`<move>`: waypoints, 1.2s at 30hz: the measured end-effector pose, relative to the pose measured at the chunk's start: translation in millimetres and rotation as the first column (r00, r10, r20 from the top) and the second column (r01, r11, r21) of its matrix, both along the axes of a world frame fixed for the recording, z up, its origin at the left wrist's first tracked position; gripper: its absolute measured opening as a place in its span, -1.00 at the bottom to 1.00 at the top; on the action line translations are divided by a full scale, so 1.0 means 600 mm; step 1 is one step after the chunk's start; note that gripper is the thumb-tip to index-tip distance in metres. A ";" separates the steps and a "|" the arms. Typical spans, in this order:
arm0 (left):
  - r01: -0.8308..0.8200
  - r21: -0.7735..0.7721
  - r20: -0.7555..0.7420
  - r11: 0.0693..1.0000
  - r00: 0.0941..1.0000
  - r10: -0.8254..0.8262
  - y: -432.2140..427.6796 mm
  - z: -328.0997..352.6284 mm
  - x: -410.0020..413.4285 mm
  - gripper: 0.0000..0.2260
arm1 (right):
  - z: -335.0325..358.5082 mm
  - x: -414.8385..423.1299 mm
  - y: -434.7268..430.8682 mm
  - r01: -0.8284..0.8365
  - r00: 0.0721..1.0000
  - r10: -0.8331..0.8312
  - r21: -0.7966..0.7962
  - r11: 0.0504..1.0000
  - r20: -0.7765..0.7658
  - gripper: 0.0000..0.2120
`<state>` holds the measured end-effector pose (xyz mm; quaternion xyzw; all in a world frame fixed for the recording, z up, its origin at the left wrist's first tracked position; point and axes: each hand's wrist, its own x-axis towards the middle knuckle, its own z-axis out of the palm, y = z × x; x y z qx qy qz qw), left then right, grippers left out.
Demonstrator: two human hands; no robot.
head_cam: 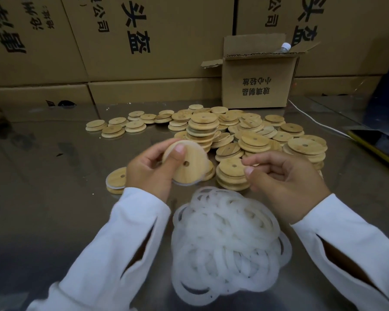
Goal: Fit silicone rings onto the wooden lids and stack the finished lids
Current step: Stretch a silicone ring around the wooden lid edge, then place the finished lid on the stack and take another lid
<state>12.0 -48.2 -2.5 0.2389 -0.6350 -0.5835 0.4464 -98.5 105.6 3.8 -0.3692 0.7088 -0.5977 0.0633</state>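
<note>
- Gripping one wooden lid [189, 167] in the left hand [151, 171], thumb pressing its face, just beyond the ring pile [225, 239].
- Curling the right hand [288, 180] fingers toward the thumb, holding nothing visible, above the ring pile's far right edge.
- Facing crowded loose lids [252, 140] beyond the ring pile.
- Leaving bare table [54, 176] open to the ring pile's left.

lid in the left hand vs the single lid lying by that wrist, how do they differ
The held lid is tilted up off the table, gripped by the left hand; the single lid lies flat, untouched. Both are round pale wood with a small hole.
</note>
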 end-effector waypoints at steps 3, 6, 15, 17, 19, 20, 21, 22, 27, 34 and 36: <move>-0.318 0.014 0.053 0.948 0.947 0.317 -0.050 -0.003 0.026 -0.92 | -0.007 -0.009 0.000 0.013 1.000 -0.014 0.039 0.999 0.011 -0.86; -0.532 0.045 0.116 0.846 0.843 0.524 -0.089 -0.018 0.046 -0.87 | -0.011 -0.015 -0.002 0.039 0.999 -0.040 0.062 0.997 0.019 -0.86; -0.634 -0.107 0.553 0.766 0.603 0.576 -0.138 -0.041 0.058 -0.82 | -0.013 -0.015 0.000 0.059 0.998 -0.062 0.163 0.985 0.011 -0.77; -0.607 -0.176 0.622 0.775 0.541 0.566 -0.140 -0.039 0.052 -0.78 | -0.017 -0.013 -0.001 0.046 0.999 -0.049 0.183 0.982 0.013 -0.83; -0.585 -0.186 0.636 0.790 0.541 0.550 -0.140 -0.038 0.050 -0.78 | -0.022 -0.011 -0.002 0.039 0.999 -0.042 0.203 0.978 0.011 -0.87; -0.584 -0.180 0.621 0.791 0.556 0.552 -0.140 -0.038 0.049 -0.80 | -0.025 -0.012 -0.003 0.040 0.999 -0.040 0.215 0.976 -0.001 -0.88; -0.593 -0.181 0.596 0.785 0.569 0.567 -0.140 -0.036 0.049 -0.82 | -0.028 -0.013 -0.003 0.045 0.999 -0.042 0.223 0.974 -0.018 -0.88; -0.607 -0.203 0.561 0.769 0.571 0.599 -0.140 -0.033 0.047 -0.84 | -0.031 -0.015 -0.003 0.057 0.998 -0.050 0.227 0.972 -0.038 -0.88; -0.525 -0.359 0.060 0.772 0.812 0.580 -0.078 0.004 0.015 -0.89 | -0.043 -0.024 -0.005 0.159 0.981 -0.135 0.185 0.970 -0.138 -0.82; 0.141 -0.333 0.154 0.932 0.984 -0.094 0.041 -0.013 -0.014 -0.91 | -0.029 -0.063 -0.037 0.213 0.894 -0.099 0.221 0.952 -0.437 -0.70; 0.178 -0.266 0.178 0.947 0.975 -0.133 0.045 -0.027 -0.022 -0.88 | -0.032 -0.069 -0.049 0.213 0.886 -0.043 0.321 0.923 -0.462 -0.55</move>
